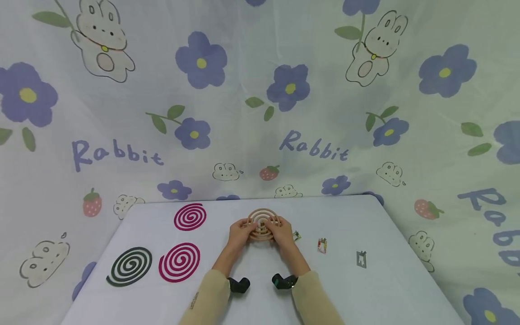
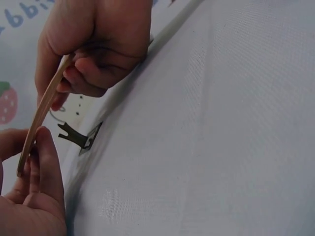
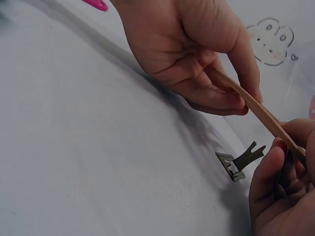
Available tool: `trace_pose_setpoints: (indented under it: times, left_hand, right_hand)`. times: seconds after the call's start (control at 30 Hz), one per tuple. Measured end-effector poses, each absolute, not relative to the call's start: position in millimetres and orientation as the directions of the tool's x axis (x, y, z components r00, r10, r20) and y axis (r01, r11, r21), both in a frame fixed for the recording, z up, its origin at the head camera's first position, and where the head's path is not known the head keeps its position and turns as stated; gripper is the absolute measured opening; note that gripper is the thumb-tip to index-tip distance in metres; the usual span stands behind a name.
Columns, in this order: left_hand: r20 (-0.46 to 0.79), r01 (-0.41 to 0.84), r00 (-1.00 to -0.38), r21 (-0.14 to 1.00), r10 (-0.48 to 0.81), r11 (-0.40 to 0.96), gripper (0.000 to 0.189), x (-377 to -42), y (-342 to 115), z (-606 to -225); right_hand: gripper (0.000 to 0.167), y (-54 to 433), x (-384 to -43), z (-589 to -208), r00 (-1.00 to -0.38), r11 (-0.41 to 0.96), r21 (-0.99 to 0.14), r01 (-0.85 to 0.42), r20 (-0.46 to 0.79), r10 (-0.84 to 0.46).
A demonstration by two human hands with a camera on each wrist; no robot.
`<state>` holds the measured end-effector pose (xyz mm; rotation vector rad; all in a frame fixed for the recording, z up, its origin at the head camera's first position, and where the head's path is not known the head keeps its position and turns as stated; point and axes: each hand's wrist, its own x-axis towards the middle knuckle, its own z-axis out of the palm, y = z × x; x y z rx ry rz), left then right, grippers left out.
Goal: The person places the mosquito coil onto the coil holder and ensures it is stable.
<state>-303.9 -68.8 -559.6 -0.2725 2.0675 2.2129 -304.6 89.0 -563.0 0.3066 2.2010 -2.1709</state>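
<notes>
In the head view, both hands hold a tan mosquito coil [image 1: 263, 209] above the far middle of the table. My left hand [image 1: 241, 232] pinches its left edge, and my right hand [image 1: 284, 232] pinches the right edge. Seen edge-on in the left wrist view, the thin coil [image 2: 44, 105] runs tilted from one hand to the other. Beyond the coil, a small metal coil stand [image 3: 250, 156] lies on the table with its forked tab bent up. The hands partly cover the coil's sides.
Two magenta coils [image 1: 179, 262] and a dark green coil [image 1: 130, 266] lie to the left. On the right are a patterned stand [image 1: 322, 245], a grey stand [image 1: 361, 259] and another small stand [image 1: 297, 235] beside the right hand. A printed curtain [image 1: 243, 149] hangs behind the white table [image 1: 398, 289].
</notes>
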Motion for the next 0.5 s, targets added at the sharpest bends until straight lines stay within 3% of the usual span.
trace_pose_setpoints:
  times: [0.5]
  left_hand:
    - [-0.191, -0.183, -0.979, 0.977, -0.068, -0.109, 0.035, -311.9, -61.5, -561.4]
  right_hand:
    - [0.039, 91.2, -314.3, -568.9, -0.974, -0.006, -0.983, 0.184, -0.183, 0.134]
